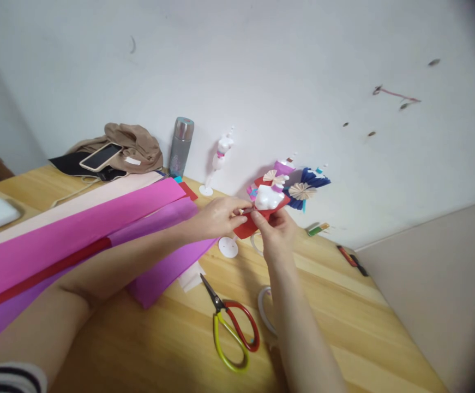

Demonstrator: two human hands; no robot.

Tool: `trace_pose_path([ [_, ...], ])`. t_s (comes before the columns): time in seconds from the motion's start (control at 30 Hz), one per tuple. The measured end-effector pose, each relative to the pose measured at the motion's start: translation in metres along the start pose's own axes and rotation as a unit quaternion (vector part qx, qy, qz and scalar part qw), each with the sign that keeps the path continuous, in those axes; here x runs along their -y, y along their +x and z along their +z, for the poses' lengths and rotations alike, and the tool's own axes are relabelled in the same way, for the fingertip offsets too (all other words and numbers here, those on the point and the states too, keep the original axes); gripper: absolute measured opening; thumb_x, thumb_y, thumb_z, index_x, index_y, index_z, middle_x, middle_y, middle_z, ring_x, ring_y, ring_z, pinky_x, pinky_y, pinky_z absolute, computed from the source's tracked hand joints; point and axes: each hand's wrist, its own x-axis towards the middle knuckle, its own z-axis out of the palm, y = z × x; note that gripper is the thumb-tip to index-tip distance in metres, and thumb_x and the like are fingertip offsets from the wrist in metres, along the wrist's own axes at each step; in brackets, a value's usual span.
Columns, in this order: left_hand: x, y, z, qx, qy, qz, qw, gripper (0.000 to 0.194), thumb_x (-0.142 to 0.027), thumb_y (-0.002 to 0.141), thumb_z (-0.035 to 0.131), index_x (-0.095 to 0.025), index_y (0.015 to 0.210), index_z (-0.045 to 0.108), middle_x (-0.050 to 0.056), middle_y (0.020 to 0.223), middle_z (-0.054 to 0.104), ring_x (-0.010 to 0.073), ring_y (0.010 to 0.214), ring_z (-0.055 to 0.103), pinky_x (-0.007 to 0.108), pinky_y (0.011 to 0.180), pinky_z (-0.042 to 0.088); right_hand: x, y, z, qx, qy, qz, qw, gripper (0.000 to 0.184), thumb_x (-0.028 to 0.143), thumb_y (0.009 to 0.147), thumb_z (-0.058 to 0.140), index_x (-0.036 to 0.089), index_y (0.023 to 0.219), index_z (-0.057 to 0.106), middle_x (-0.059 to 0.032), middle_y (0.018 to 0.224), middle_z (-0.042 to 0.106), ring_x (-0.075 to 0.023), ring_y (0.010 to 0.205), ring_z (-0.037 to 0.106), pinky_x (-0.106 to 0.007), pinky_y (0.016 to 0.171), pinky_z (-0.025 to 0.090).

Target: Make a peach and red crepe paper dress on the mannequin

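Note:
A small white mannequin (266,197) on a round white base (228,247) stands between my hands, with red paper (246,228) wrapped around its body. My left hand (220,218) pinches the left edge of the red paper just below the bust. My right hand (277,226) curls round the other side, its thumb pressed on the paper near the left fingertips. Behind it are more mini mannequins in paper dresses, one with a dark blue dress (314,181) and a cream pleated fan (302,191). A bare white mannequin (224,144) stands further left.
Scissors (231,322) with red and yellow handles lie in front, beside a tape roll (265,311) partly behind my right forearm. Pink paper (98,232) and purple paper (159,262) cover the left. A grey flask (181,147), a phone (101,156) and brown cloth (139,144) sit against the wall.

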Motion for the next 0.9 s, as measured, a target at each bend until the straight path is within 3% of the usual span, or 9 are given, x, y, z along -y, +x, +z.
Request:
trace_pose_path([
  [0.17, -0.0006, 0.0006, -0.0011, 0.002, -0.036, -0.015, 0.999, 0.028, -0.013, 0.086, 0.056, -0.017, 0.109, 0.070, 0.004, 0.099, 0.075, 0.0168, 0.094, 0.069, 0.030, 0.087, 0.054, 0.0001, 0.0002, -0.0008, 0.013, 0.002, 0.001, 1.000, 0.026, 0.037, 0.064, 0.083, 0.021, 0.079, 0.069, -0.0014, 0.077, 0.074, -0.0183, 0.072, 0.066, -0.034, 0.073, 0.053],
  [0.37, -0.0021, 0.0026, -0.0029, -0.035, -0.067, -0.015, 0.997, 0.026, -0.012, 0.087, 0.054, -0.013, 0.109, 0.068, 0.009, 0.105, 0.074, 0.0163, 0.099, 0.069, 0.033, 0.093, 0.053, -0.0003, 0.0002, -0.0004, 0.007, -0.002, 0.001, 1.000, 0.028, 0.037, 0.063, 0.083, 0.022, 0.081, 0.069, -0.0011, 0.077, 0.074, -0.0186, 0.071, 0.066, -0.034, 0.072, 0.053],
  [0.57, -0.0046, -0.0008, -0.0030, 0.008, -0.031, -0.009, 0.999, 0.032, -0.012, 0.088, 0.051, -0.014, 0.115, 0.066, 0.008, 0.109, 0.073, 0.0155, 0.092, 0.069, 0.031, 0.087, 0.054, -0.0030, 0.0012, -0.0019, 0.019, 0.041, 0.011, 0.999, 0.024, 0.034, 0.065, 0.081, 0.023, 0.083, 0.069, -0.0010, 0.080, 0.075, -0.0191, 0.075, 0.067, -0.035, 0.075, 0.054],
  [0.9, -0.0040, -0.0019, -0.0026, -0.002, 0.002, 0.000, 1.000, 0.032, -0.014, 0.085, 0.057, -0.021, 0.113, 0.070, 0.004, 0.105, 0.074, 0.0166, 0.094, 0.068, 0.030, 0.086, 0.053, -0.0089, 0.0005, -0.0040, 0.043, 0.087, 0.009, 0.995, 0.022, 0.030, 0.071, 0.081, 0.023, 0.087, 0.068, 0.0011, 0.081, 0.073, -0.0168, 0.076, 0.066, -0.033, 0.076, 0.052],
])
